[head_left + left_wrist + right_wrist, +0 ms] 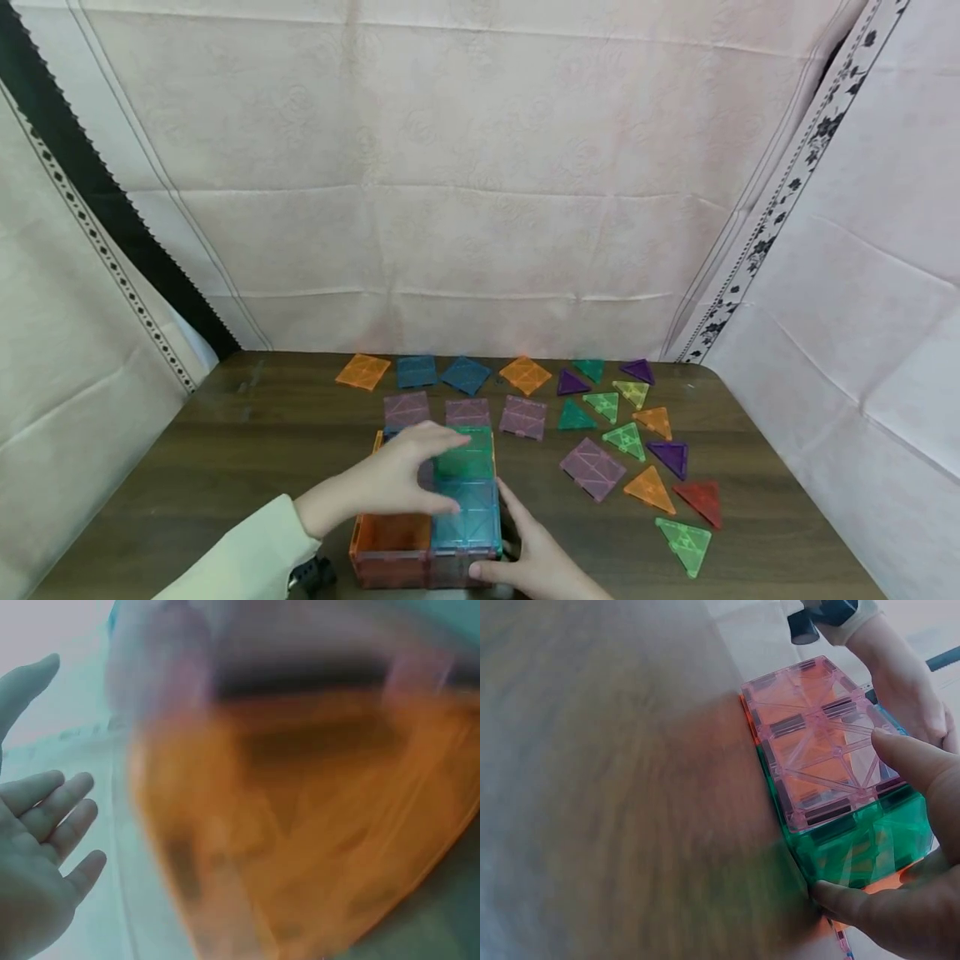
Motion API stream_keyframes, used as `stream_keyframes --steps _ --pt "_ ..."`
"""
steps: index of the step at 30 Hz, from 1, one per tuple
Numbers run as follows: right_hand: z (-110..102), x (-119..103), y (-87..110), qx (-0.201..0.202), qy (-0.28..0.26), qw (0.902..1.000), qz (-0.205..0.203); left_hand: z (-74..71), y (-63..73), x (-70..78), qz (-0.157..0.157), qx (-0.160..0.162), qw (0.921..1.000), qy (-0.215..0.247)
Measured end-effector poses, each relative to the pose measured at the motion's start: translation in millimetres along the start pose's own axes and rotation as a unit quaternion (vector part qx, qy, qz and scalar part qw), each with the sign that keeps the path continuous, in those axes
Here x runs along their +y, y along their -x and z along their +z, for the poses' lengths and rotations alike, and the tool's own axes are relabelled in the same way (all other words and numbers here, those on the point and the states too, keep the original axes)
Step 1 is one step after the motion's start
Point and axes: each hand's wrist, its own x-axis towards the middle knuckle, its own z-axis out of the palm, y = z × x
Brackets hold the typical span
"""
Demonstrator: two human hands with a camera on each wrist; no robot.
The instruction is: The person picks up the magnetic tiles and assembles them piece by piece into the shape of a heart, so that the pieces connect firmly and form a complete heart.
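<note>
A box built of translucent magnetic tiles stands near the table's front edge. Green and blue tiles cover the right half of its top, while the front left part is uncovered. Over the box, my left hand is held with thumb and fingers spread apart, nothing between them. The left wrist view has that hand beside blurred orange tile walls. My right hand holds the box's front right corner. In the right wrist view its thumb lies over the pink front wall, a finger along the green side.
Behind the box lie several flat square tiles, including orange, blue and purple ones. Loose triangle tiles, such as a red and a green one, are spread to the right. White cloth hangs around the table.
</note>
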Motion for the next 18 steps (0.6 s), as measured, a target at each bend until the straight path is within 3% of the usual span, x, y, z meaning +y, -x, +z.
stream_keyframes --steps 4,9,13,18 --pt "0.8 -0.1 -1.2 0.007 -0.008 0.9999 0.009 -19.1 -5.0 -24.5 -0.042 0.073 0.9961 0.027" --pt "0.5 -2.5 -1.7 0.012 -0.019 0.9996 0.014 -38.0 -5.5 -73.5 -0.164 0.144 0.9738 0.063" --pt "0.3 -2.6 -1.3 0.008 -0.02 0.9996 0.017 -39.5 -0.4 -112.8 -0.241 0.172 0.9522 0.075" --pt "0.9 -1.2 -1.0 0.006 -0.024 0.9995 0.02 -35.2 2.9 -147.6 -0.289 0.187 0.9356 0.08"
